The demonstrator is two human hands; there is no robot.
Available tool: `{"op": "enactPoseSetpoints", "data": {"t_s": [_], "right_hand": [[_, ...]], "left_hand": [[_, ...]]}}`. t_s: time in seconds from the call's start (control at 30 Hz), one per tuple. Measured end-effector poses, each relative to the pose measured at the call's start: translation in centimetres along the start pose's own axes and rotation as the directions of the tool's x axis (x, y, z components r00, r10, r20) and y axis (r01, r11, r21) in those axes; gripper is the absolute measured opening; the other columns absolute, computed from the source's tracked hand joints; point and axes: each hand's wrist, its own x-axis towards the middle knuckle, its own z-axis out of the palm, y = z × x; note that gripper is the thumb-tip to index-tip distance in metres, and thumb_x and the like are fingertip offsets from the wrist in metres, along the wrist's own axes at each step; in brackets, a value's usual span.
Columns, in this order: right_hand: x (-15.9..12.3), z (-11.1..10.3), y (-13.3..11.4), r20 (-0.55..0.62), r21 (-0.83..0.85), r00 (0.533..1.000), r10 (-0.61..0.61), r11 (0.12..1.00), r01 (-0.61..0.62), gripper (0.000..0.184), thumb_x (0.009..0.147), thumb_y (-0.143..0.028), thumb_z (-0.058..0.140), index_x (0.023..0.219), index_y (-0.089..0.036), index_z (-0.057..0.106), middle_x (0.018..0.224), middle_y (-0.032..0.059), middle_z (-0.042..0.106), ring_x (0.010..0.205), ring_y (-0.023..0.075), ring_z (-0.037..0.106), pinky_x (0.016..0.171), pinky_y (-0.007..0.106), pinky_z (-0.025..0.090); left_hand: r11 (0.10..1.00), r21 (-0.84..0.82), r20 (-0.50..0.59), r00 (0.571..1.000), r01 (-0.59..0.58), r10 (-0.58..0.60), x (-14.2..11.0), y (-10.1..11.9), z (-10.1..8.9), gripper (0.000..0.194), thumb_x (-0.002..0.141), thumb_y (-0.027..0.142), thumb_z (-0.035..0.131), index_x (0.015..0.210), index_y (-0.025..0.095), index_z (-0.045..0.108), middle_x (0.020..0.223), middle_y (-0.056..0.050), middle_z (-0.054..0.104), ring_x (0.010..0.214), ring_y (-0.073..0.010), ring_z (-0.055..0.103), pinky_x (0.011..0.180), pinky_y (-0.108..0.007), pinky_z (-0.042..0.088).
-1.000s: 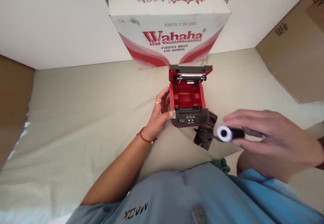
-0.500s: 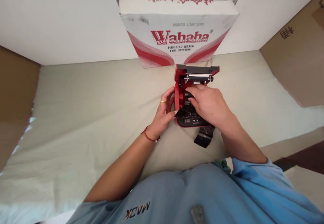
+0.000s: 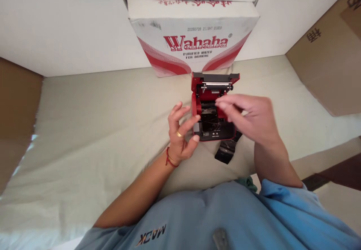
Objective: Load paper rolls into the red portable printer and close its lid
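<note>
A small red and black device, seemingly a label printer [image 3: 193,105], stands on the cloth with its lid [image 3: 216,78] raised. Inside lies black glossy material [image 3: 209,120], which looks like a strip or roll of film. My left hand [image 3: 182,131] is at the printer's left side, fingers spread, with nothing in it. Over the right side of the printer is my right hand [image 3: 251,116], thumb and forefinger drawn together and slightly blurred; whether something is between them I cannot make out. A folded black strip [image 3: 226,150] rests on the cloth in front of the printer's right corner.
Behind the printer stands a white and red water carton [image 3: 197,46], with white boxes [image 3: 70,24] around it. Brown cardboard rises at the left [image 3: 17,114] and right [image 3: 324,61]. A pale green cloth [image 3: 98,122] covers the surface.
My right hand has come up and right, out of the printer. My left hand has let go of the printer's side and the black piece by its thumb, and its fingers have spread.
</note>
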Motion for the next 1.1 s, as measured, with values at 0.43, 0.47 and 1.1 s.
{"op": "enactPoseSetpoints", "data": {"t_s": [0.43,0.47,1.1], "right_hand": [[-0.3,0.5,3.0,-0.254,-0.071,0.967,-0.001,0.997,-0.017,0.043,0.116,-0.049,0.046,0.127,-0.029,0.083,0.133,0.0087,0.083,0.130,0.0280,0.075,0.118,0.052,0.058],[-1.0,0.7,2.7,-0.234,-0.061,0.972,0.002,0.998,-0.017,0.042,0.116,-0.046,0.047,0.123,-0.029,0.084,0.130,0.0084,0.084,0.127,0.0276,0.077,0.117,0.051,0.059],[-5.2,1.6,0.6,0.260,-0.283,0.963,0.069,0.959,0.007,0.055,0.112,-0.038,0.057,0.162,-0.016,0.059,0.175,0.0187,0.049,0.168,0.0364,0.040,0.131,0.065,0.045]], "left_hand": [[0.971,0.197,0.166,0.981,-0.134,0.102,-1.6,0.4,0.2,0.049,0.085,0.035,0.078,0.133,0.045,0.077,0.149,-0.004,0.065,0.161,-0.0397,0.041,0.136,-0.077,0.023],[0.964,0.219,0.153,0.981,-0.153,0.121,-1.6,0.4,0.2,0.048,0.085,0.035,0.078,0.132,0.045,0.077,0.148,-0.004,0.066,0.160,-0.0396,0.042,0.136,-0.076,0.025],[0.997,0.011,0.081,0.994,0.077,-0.078,1.0,0.3,-0.8,0.051,0.111,0.038,0.046,0.161,0.036,0.053,0.132,0.000,0.083,0.133,-0.0264,0.076,0.139,-0.061,0.026]]}}
